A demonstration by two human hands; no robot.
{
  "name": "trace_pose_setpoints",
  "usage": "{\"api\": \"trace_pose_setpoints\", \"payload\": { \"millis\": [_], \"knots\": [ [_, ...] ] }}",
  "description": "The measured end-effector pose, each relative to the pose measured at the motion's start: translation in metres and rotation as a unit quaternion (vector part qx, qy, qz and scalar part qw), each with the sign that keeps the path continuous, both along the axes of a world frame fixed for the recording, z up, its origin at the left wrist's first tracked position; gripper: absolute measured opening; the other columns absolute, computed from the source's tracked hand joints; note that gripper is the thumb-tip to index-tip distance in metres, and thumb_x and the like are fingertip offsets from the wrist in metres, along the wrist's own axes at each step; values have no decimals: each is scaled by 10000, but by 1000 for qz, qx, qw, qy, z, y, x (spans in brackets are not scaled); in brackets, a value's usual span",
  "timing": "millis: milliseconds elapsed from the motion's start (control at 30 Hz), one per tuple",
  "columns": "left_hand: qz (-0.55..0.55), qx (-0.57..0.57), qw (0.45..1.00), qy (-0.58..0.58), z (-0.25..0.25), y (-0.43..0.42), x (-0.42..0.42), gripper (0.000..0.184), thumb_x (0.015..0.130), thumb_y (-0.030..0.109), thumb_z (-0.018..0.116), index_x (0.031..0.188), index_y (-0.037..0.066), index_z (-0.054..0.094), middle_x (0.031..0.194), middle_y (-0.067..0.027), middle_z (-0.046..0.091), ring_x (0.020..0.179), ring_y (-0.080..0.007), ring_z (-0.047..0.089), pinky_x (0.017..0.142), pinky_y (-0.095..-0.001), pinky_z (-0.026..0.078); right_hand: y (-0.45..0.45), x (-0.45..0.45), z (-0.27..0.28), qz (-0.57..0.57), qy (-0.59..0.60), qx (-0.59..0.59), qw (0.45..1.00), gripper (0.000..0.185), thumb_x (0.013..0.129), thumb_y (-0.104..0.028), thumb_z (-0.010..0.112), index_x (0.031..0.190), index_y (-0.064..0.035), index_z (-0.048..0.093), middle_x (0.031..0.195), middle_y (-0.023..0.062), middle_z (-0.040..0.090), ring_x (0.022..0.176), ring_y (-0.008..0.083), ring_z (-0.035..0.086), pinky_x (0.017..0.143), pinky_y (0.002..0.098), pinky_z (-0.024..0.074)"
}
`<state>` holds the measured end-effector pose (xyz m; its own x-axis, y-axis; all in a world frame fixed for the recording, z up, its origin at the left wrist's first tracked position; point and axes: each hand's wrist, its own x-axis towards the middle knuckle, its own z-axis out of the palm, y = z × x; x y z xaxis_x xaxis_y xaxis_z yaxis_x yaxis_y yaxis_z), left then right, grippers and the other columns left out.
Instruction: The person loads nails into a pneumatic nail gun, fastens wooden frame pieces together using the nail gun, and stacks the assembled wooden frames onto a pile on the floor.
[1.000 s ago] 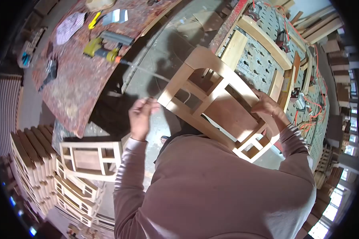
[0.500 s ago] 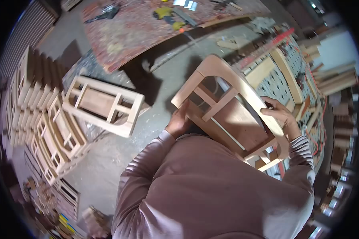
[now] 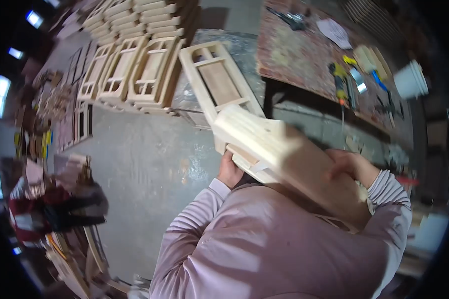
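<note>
A pale wooden frame (image 3: 304,159) with rounded corners is held tilted in front of my body, its broad edge turned up. My left hand (image 3: 229,171) is closed on its lower left side. On the far right side my right hand (image 3: 353,167) grips the same piece, some fingers hidden behind the wood. Just beyond, a similar wooden frame with crossbars and an inset panel (image 3: 219,82) lies on a paint-spotted low stand (image 3: 237,47). The held frame's near end overlaps it in view; whether they touch I cannot tell.
Stacked frames (image 3: 152,65) stand at the back left. A stained worktable (image 3: 299,55) at the back right carries a yellow power tool (image 3: 338,82) and a white bucket (image 3: 410,79). Another person (image 3: 50,207) is at the far left. Grey floor (image 3: 149,154) lies between.
My view has swung left towards the stacks. The held frame has been turned from face-on to edge-up and brought over near the frame on the stand. Both hands still hold it.
</note>
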<state>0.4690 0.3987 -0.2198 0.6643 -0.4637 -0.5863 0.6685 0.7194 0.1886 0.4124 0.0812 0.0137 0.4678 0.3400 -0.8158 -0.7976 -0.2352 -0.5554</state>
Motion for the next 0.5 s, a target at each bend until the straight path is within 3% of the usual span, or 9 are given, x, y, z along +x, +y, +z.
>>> {"api": "trace_pose_setpoints", "payload": {
  "millis": [67, 133, 167, 200, 233, 267, 300, 400, 500],
  "knots": [
    [86, -8, 996, 15, -10, 21, 0, 437, 934, 193, 575, 1329, 8, 556, 1253, -161, 652, 1138, -283, 634, 971, -375, 524, 41, 37, 19, 1, -41, -21, 999, 610, 718, -208, 845, 1224, 18, 590, 1071, 111, 677, 883, 184, 638, 782, 299, 528],
    [151, 6, 988, 13, -21, 38, -2, 463, 938, 250, 572, 1339, 20, 547, 1266, -170, 642, 1157, -301, 625, 1001, -418, 521, 62, 81, 4, 197, -80, -46, 976, 582, 713, -249, 859, 1172, 15, 618, 979, 77, 683, 855, 143, 621, 765, 297, 527],
    [168, 6, 986, 8, -41, 48, -7, 463, 938, 250, 572, 1339, 20, 547, 1266, -170, 642, 1157, -301, 625, 1001, -418, 521, 77, 96, -1, 213, -86, -45, 972, 582, 713, -249, 859, 1172, 15, 618, 979, 77, 683, 855, 143, 621, 765, 297, 527],
    [137, 145, 973, -116, -65, 60, -16, 489, 962, 307, 546, 1368, 36, 525, 1301, -170, 622, 1187, -314, 607, 1028, -447, 504, 94, 105, -5, 262, -91, -13, 961, 555, 714, -271, 861, 1124, 21, 626, 941, 67, 681, 840, 125, 613, 757, 293, 521],
    [96, 280, 926, -234, -86, 74, -25, 517, 985, 364, 521, 1396, 52, 503, 1336, -170, 602, 1217, -328, 590, 1056, -475, 487, 112, 111, -8, 306, -94, 17, 947, 533, 714, -292, 864, 1075, 26, 633, 903, 57, 679, 826, 108, 604, 748, 289, 515],
    [150, 98, 975, -131, -98, 88, -32, 545, 1003, 418, 481, 1425, 72, 476, 1374, -163, 574, 1240, -339, 572, 1070, -487, 473, 129, 118, -9, 312, -97, 17, 945, 533, 714, -292, 864, 1075, 26, 633, 903, 57, 679, 826, 108, 604, 748, 289, 515],
    [196, -94, 976, -26, -111, 100, -33, 575, 1021, 471, 442, 1453, 92, 449, 1412, -156, 547, 1263, -350, 554, 1083, -498, 459, 145, 127, -8, 347, -113, 17, 931, 528, 715, -310, 864, 1051, 24, 630, 897, 62, 682, 816, 116, 606, 743, 294, 515],
    [211, -59, 974, -55, -106, 142, -12, 586, 1025, 489, 419, 1459, 96, 442, 1424, -153, 537, 1271, -349, 548, 1089, -497, 452, 197, 147, -6, 438, -156, 16, 885, 523, 716, -364, 863, 978, 18, 620, 878, 77, 689, 787, 142, 613, 729, 308, 514],
    [224, 4, 971, -89, -88, 198, 2, 603, 1031, 515, 385, 1469, 104, 433, 1441, -149, 523, 1283, -348, 537, 1098, -495, 442, 259, 160, -1, 444, -204, -8, 872, 582, 697, -402, 866, 1003, 12, 594, 868, 94, 676, 764, 178, 614, 712, 331, 512]
  ]
}}
